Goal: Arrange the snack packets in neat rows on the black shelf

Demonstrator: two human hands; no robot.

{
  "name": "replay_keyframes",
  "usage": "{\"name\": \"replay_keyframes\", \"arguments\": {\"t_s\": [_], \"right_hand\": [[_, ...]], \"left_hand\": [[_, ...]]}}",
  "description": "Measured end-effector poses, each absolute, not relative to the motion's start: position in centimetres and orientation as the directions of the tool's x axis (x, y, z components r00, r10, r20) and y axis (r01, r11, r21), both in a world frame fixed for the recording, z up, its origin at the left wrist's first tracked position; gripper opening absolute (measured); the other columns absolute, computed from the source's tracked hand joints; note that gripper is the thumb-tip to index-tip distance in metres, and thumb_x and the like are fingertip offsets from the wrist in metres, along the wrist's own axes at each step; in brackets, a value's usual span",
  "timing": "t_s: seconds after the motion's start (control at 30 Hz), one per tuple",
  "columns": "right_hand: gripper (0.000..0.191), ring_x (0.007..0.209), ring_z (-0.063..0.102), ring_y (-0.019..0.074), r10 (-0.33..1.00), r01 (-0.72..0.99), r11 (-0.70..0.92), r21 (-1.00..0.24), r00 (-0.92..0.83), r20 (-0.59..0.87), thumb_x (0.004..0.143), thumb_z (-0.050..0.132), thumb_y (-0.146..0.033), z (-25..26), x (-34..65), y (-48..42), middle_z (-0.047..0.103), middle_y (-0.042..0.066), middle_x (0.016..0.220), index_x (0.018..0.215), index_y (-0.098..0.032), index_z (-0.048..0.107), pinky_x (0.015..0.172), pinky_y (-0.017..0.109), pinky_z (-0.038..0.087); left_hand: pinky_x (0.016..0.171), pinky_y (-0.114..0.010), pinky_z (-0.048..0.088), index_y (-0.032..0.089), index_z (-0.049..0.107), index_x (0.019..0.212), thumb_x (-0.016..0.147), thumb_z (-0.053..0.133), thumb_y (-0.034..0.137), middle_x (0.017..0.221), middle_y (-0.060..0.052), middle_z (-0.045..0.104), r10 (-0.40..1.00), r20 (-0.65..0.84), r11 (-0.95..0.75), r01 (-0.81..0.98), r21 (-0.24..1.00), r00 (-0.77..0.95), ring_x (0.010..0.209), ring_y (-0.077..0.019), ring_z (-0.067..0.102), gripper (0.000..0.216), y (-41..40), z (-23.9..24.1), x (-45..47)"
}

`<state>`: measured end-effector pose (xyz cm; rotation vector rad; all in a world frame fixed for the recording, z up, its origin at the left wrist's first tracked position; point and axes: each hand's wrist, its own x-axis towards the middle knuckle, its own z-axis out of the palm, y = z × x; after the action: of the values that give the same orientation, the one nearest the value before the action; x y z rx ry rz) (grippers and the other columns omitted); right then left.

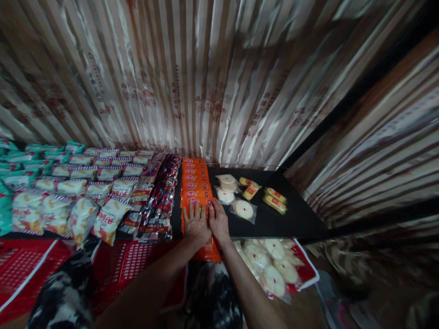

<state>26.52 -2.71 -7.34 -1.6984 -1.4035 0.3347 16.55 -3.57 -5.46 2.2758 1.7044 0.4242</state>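
A row of overlapping orange snack packets [195,179] runs from the back of the black shelf to its front edge. Flat on the nearer packets lies my left hand [197,225], its fingers spread and pointing away from me. My right hand [218,220] rests beside it along the packets' right side, fingers stretched out. Neither hand grips anything. The front end of the orange packets [210,252] hangs over the shelf edge under my wrists. Left of them stand shiny dark red and blue packets [161,201] in a tight row.
White snack bags [111,218] and teal bags [20,167] fill the left of the shelf [291,224]. Round white wrapped cakes [244,209] and yellow packs [275,200] lie on the right. Below are red baskets [126,262], one holding more cakes [274,278]. A pleated curtain [206,82] hangs behind.
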Motion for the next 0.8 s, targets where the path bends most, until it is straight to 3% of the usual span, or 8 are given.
{"name": "replay_keyframes", "arguments": {"t_s": [0.53,0.8], "right_hand": [[0.049,0.12,0.047,0.0236,0.92,0.691,0.017,-0.723,0.272,0.282,0.088,0.03,-0.035,-7.3,24.9,-1.8,0.053,0.019,0.126,0.116,-0.006,0.058,0.103,0.041,0.035],[0.056,0.129,0.036,0.0256,0.937,0.679,-0.04,-0.733,0.281,0.209,0.088,0.032,-0.043,-6.0,25.6,4.0,0.043,0.02,0.136,0.125,-0.005,0.05,0.107,0.042,0.027]], "left_hand": [[0.109,-0.056,0.007,0.014,0.042,0.134,0.08,0.045,0.04,0.144,-0.014,0.033,0.962,0.131,-0.27,0.904,0.332,0.239,0.136,-0.0341,0.018,0.059,-2.7,-5.0,14.6],[0.109,-0.055,0.011,0.017,0.042,0.134,0.075,0.049,0.048,0.142,-0.012,0.038,0.952,0.178,-0.294,0.911,0.291,0.25,0.134,-0.0338,0.023,0.067,-2.7,-5.8,14.6]]}}
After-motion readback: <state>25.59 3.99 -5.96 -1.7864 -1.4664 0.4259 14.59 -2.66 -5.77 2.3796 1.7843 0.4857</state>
